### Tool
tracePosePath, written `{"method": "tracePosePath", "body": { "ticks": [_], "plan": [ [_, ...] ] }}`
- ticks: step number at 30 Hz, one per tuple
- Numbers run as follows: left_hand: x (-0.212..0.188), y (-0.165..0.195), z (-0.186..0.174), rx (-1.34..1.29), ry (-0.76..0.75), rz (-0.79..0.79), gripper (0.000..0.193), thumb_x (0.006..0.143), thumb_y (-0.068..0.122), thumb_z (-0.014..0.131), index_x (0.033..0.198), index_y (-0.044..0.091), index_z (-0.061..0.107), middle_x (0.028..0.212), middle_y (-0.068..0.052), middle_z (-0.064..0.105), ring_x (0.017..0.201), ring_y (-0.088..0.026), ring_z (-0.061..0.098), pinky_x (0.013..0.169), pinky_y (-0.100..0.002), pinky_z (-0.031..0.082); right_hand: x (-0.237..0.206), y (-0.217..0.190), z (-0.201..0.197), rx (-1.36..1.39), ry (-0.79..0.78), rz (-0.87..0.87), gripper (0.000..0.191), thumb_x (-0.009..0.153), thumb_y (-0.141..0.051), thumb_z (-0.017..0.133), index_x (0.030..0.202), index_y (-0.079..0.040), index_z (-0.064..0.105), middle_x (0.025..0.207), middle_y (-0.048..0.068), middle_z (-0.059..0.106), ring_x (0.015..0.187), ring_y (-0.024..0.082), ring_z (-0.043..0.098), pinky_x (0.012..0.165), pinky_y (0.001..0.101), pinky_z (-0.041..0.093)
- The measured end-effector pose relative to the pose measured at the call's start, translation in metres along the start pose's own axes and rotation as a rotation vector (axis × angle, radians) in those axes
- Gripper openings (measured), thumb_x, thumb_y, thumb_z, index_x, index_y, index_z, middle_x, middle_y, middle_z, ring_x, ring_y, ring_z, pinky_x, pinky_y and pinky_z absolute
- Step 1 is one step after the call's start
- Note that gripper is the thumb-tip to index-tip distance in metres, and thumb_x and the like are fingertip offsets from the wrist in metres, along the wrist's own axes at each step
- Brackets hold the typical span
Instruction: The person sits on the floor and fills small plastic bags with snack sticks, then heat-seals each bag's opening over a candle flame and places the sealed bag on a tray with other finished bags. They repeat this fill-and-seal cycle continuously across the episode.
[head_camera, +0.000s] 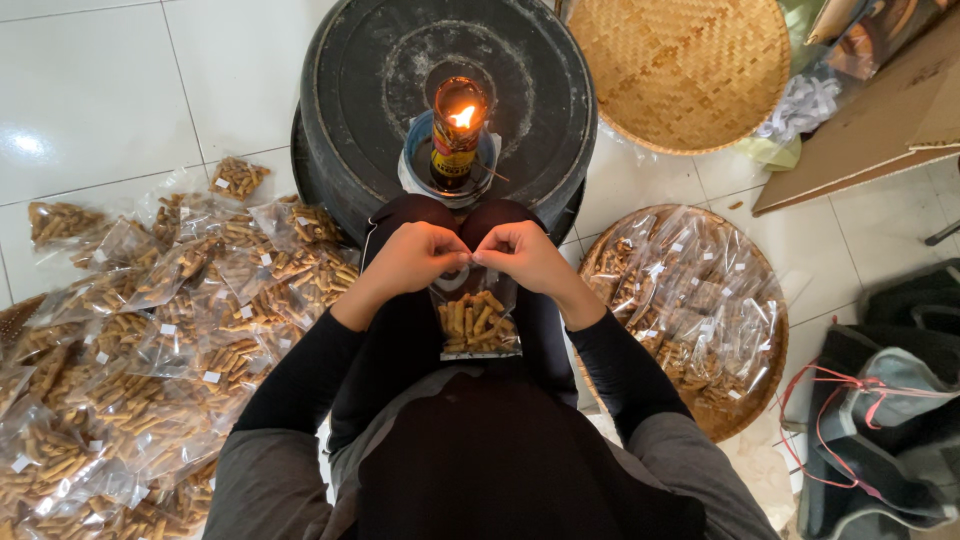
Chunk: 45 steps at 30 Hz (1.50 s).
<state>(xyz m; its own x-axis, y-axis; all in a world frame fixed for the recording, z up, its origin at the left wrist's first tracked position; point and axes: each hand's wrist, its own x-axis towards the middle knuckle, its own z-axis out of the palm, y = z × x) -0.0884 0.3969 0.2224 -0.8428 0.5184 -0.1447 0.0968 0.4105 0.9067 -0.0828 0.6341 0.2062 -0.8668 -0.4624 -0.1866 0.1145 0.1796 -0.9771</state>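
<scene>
Fingers (452, 262) of both hands meet at the top edge of a small clear bag of snack sticks (478, 325), pinching its mouth flat between them; the left hand (415, 258) and right hand (522, 255) touch at the thumbs. The bag hangs over the person's lap, just below a burning bottle lamp (458, 130) that stands in a blue dish on an upturned black tub (540, 70).

From where I stand, the flame is the worry. The plastic is thin, and I judge that a slack fold could melt through and leave a hole, or a fingertip could catch the heat. A loose pinch might let the sticks spill onto the dark clothing. A pile of filled bags (170, 330) lies on the floor at the left and more fill a woven tray (770, 390) at the right, both near enough that a knocked lamp would reach them.
</scene>
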Motion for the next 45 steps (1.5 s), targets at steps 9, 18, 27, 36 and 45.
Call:
{"method": "tracePosePath", "body": {
  "ticks": [9, 18, 27, 36, 45],
  "plan": [
    [-0.001, 0.005, 0.000, -0.019, 0.002, 0.007, 0.014, 0.086, 0.016, 0.073, 0.096, 0.008, 0.078, 0.080, -0.003, 0.079, 0.072, -0.013, 0.076, 0.067, -0.028, 0.057, -0.001, -0.003, -0.001, -0.021, 0.018, 0.036, 0.011, 0.092, -0.010, 0.074, 0.087, 0.000, 0.074, 0.076, -0.001, 0.070, 0.067, 0.002, 0.056, 0.059, 0.0197, 0.044],
    [-0.011, -0.002, -0.011, 0.183, 0.051, 0.054, 0.018, 0.086, 0.031, 0.076, 0.093, 0.015, 0.082, 0.080, -0.004, 0.078, 0.071, -0.019, 0.075, 0.066, -0.031, 0.056, -0.008, -0.003, 0.002, -0.035, 0.026, 0.010, 0.010, 0.092, -0.011, 0.073, 0.090, -0.001, 0.073, 0.078, -0.004, 0.068, 0.069, 0.002, 0.057, 0.061, 0.0197, 0.046],
    [-0.026, -0.022, -0.019, 0.210, 0.134, -0.002, 0.020, 0.085, 0.033, 0.077, 0.093, 0.015, 0.082, 0.082, -0.004, 0.078, 0.073, -0.020, 0.075, 0.067, -0.032, 0.056, -0.010, -0.006, 0.000, -0.045, 0.017, 0.013, 0.009, 0.093, -0.010, 0.073, 0.092, -0.001, 0.073, 0.081, -0.002, 0.068, 0.072, 0.003, 0.058, 0.065, 0.0210, 0.047],
    [-0.042, 0.010, -0.016, 0.444, 0.348, 0.330, 0.020, 0.081, 0.025, 0.072, 0.092, 0.009, 0.079, 0.086, -0.007, 0.077, 0.075, -0.023, 0.073, 0.073, -0.040, 0.048, -0.012, -0.011, 0.002, -0.088, 0.000, -0.027, 0.009, 0.093, -0.011, 0.073, 0.092, -0.001, 0.072, 0.082, -0.002, 0.068, 0.074, 0.003, 0.059, 0.066, 0.0211, 0.049],
    [-0.008, 0.020, 0.008, 0.343, 0.168, 0.332, 0.014, 0.087, 0.025, 0.071, 0.083, 0.014, 0.079, 0.070, -0.003, 0.072, 0.068, -0.023, 0.069, 0.076, -0.038, 0.049, -0.011, -0.021, -0.009, -0.166, 0.000, -0.148, 0.008, 0.093, -0.008, 0.073, 0.091, -0.001, 0.072, 0.087, -0.001, 0.065, 0.076, 0.004, 0.059, 0.065, 0.0214, 0.048]
  ]
}}
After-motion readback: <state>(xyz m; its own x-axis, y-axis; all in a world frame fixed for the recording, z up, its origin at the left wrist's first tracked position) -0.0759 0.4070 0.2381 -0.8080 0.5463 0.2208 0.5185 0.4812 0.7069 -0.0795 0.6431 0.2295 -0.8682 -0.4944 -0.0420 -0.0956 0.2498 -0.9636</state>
